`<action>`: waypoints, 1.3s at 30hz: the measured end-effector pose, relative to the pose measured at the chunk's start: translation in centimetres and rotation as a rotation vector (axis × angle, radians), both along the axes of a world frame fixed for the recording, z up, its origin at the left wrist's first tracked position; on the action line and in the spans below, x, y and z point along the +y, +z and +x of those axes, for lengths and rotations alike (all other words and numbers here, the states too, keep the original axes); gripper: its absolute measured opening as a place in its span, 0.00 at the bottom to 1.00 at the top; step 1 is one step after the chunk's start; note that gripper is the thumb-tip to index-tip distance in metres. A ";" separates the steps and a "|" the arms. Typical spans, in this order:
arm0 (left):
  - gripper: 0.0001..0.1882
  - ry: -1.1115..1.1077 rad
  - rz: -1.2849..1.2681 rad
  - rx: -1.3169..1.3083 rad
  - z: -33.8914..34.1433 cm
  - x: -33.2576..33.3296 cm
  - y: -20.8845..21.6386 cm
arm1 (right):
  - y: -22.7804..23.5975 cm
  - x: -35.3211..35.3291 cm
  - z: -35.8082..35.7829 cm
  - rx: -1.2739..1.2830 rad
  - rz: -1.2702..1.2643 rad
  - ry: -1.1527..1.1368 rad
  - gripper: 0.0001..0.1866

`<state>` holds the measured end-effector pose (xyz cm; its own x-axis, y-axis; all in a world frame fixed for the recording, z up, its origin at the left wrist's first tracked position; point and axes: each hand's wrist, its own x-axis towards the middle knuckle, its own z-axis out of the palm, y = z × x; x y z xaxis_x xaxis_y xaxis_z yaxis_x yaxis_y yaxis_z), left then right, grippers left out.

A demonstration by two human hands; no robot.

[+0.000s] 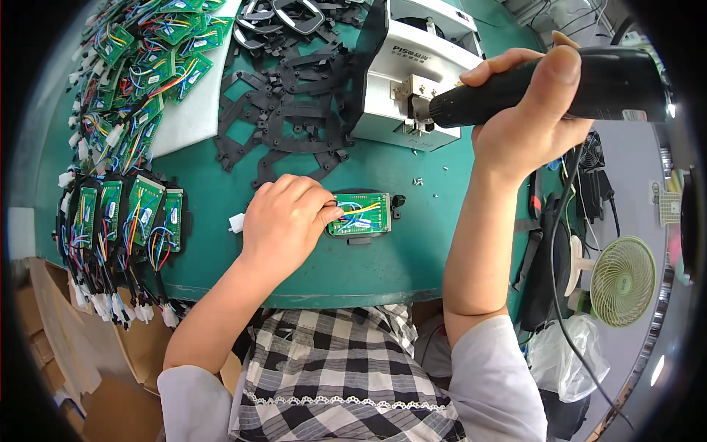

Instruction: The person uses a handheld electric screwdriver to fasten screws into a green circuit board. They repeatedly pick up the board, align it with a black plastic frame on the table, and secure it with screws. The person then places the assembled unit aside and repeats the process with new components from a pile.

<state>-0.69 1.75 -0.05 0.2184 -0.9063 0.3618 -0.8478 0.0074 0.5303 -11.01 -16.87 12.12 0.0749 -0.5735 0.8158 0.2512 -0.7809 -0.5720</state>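
My right hand [526,136] is wrapped round a black corded electric screwdriver [618,82]. Its tip points left and meets the metal outlet on the front of a white screw feeder [377,99]. On the green table, my left hand [283,221] has its fingers closed at the left end of a green circuit board [374,221] with yellow, blue and white wires. That board sits in a black plastic frame [359,241], and the curled fingers hide its left end. A white connector [236,222] pokes out left of this hand.
Wired boards in black frames [155,199] lie in a row at the left. Behind them, more boards [166,70] are heaped on white foam [193,121]. Black plastic frames [294,110] lie at the back. Loose screws [418,181] are scattered before the feeder. A green fan [622,281] stands right.
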 end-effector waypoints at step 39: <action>0.04 0.063 -0.144 -0.121 0.4 0.6 -1.3 | -6.9 9.4 1.1 0.383 0.080 0.798 0.47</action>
